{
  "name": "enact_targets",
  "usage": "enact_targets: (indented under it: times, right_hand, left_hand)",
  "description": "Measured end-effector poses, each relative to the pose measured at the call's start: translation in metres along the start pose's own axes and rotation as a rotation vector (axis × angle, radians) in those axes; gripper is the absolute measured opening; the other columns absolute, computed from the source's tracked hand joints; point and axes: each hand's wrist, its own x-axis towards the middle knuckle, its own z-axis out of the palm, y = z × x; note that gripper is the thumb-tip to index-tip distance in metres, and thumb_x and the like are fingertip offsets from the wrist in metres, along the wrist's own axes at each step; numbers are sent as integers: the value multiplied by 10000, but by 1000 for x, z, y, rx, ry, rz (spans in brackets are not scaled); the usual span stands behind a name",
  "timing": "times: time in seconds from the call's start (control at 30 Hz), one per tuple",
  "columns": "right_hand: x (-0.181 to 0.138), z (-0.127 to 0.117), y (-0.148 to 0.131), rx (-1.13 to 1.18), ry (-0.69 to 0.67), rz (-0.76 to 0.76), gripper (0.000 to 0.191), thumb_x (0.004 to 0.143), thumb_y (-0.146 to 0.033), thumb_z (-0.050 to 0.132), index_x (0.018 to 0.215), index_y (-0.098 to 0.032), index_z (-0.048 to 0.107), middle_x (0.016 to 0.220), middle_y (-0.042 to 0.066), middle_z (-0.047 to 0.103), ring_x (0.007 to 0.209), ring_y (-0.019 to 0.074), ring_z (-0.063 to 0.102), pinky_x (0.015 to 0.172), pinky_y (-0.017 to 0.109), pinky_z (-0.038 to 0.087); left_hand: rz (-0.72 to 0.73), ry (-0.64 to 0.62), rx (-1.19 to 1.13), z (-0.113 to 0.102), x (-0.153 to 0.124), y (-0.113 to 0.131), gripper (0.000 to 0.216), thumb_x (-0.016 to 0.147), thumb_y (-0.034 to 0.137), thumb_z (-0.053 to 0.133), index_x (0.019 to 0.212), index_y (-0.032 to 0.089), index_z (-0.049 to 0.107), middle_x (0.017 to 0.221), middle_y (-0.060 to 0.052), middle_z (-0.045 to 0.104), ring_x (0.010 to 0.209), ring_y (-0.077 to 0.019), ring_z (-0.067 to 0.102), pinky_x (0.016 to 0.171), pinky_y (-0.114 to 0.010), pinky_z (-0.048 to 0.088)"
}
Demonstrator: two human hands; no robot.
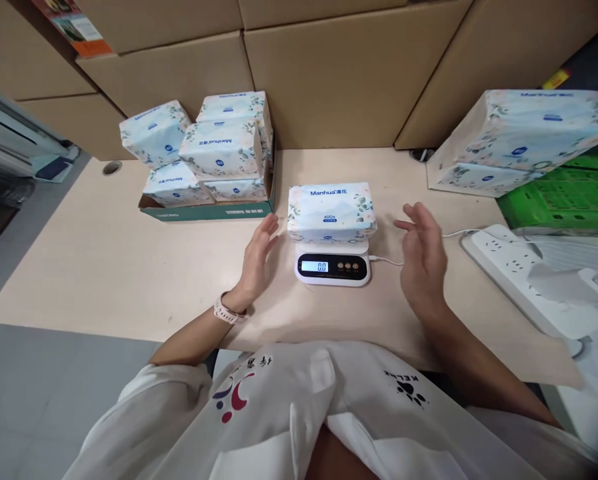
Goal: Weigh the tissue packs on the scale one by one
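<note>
A pack of tissues (331,211), white with blue lettering and leaf print, lies on a small white digital scale (333,265) at the middle of the beige table (103,267). My left hand (259,257) hovers open just left of the pack, fingers stretched, a pale watch on the wrist. My right hand (421,257) is open to the right of the pack, fingers apart, holding nothing. Neither hand touches the pack. The scale's display is lit.
A green-edged cardboard tray (206,212) with several tissue packs stands at the back left. A larger bundle of packs (521,140) leans over a green crate (566,200) at the right. A white power strip (509,263) and cable lie to the right. Cardboard boxes (349,73) line the back.
</note>
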Motion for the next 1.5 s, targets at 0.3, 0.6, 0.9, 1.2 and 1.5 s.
enact_targets:
  times: [0.3,0.6,0.9,1.2,1.5]
  right_hand:
    - [8,-3,16,74,203,19,506,981,-590,613,1370,-278,700,1151,58,770,701,137,634,700,371,594]
    - [1,-4,15,70,128,-32,418,1000,-401,635,1405,-314,694,1287,65,759,851,163,722,918,448,613]
    - [8,-7,23,52,197,-53,498,924,-404,658,1410,-295,666,1353,84,736,981,194,718,925,468,660]
    - [2,-6,17,-8,131,-8,453,957,-433,650,1385,-289,687,1319,70,754,786,149,697,891,456,635]
    - [3,-7,17,-33,130,-14,398,962,-393,626,1335,-288,712,1365,72,752,803,153,743,924,454,627]
  left_hand:
    - [-158,127,-170,-5,8,-6,420,920,532,628,1149,194,727,1281,-143,787,1260,-286,742,1240,-507,524]
    - [-132,98,-132,-5,7,-8,397,918,522,632,1109,196,754,1225,-137,806,1216,-281,755,1214,-509,540]
    - [-143,103,-159,-5,8,-7,316,926,455,651,1052,197,782,1159,-120,823,1138,-259,769,1200,-504,547]
    - [-136,87,-139,-7,8,-8,288,954,424,634,1032,194,790,1169,-124,827,1148,-259,776,1209,-504,554]
    - [-146,102,-151,-5,9,-7,255,956,381,633,1008,186,789,1131,-121,832,1119,-251,784,1203,-501,552]
